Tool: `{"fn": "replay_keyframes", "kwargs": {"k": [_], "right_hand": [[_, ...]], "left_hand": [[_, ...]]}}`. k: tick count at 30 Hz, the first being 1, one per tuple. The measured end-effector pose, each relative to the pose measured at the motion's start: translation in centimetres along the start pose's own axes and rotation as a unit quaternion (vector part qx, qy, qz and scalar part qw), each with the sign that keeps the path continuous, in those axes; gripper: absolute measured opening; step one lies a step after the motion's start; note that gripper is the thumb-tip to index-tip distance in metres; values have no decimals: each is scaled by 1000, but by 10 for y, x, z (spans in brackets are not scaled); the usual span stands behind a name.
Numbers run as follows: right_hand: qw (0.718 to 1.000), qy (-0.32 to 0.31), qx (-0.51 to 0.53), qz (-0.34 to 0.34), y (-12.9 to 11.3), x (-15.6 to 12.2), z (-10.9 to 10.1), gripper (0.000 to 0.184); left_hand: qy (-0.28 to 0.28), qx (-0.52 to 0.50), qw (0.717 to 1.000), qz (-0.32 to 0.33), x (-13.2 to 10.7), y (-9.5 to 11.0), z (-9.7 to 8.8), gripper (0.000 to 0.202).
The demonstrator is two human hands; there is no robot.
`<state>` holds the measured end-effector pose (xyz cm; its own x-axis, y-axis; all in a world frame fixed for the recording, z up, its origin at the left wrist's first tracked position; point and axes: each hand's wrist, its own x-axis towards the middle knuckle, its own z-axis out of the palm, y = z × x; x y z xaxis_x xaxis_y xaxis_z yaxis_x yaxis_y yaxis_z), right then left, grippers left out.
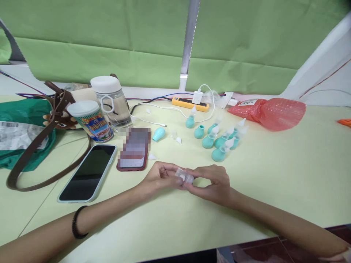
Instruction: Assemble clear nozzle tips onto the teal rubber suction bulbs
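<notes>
My left hand (160,177) and my right hand (211,182) meet over the pale yellow table (274,175), fingers pinched together on a small clear plastic piece (184,176). Behind them stand several teal rubber bulbs with clear nozzle tips (221,140). One teal bulb without a tip (158,134) lies on its side, another (199,132) stands upright. Loose clear tips (178,139) and a white one (152,157) lie nearby. A black band circles my left wrist.
Two phones (89,171) (134,149) lie at the left front. A printed cup (91,120), a clear bottle (112,100), a brown strap bag (59,106) and a green bag (24,128) stand at the left. A yellow power strip (189,103) and a red bubble bag (270,111) lie behind.
</notes>
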<state>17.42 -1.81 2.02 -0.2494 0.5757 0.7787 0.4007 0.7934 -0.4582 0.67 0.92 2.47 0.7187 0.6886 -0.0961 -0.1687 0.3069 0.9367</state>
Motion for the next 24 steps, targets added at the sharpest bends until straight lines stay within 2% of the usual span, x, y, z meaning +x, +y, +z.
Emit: {"fn": "replay_keyframes", "kwargs": {"k": [15, 19, 20, 22, 23, 24], "right_hand": [[999, 10, -12, -30, -1, 1, 1, 34], [997, 60, -40, -23, -5, 1, 1, 38], [995, 78, -56, -21, -5, 1, 1, 38], [993, 95, -74, -17, -5, -1, -1, 33], [993, 94, -73, -16, -5, -2, -2, 31], [994, 90, -67, -14, -4, -4, -3, 30]], "left_hand": [[3, 54, 998, 16, 2, -1, -2, 29], [-69, 74, 994, 31, 15, 6, -10, 30], [-66, 95, 992, 47, 21, 10, -12, 34], [16, 203, 973, 106, 38, 20, -14, 36], [55, 292, 947, 125, 49, 26, -14, 34], [95, 391, 904, 148, 61, 31, -14, 33]]}}
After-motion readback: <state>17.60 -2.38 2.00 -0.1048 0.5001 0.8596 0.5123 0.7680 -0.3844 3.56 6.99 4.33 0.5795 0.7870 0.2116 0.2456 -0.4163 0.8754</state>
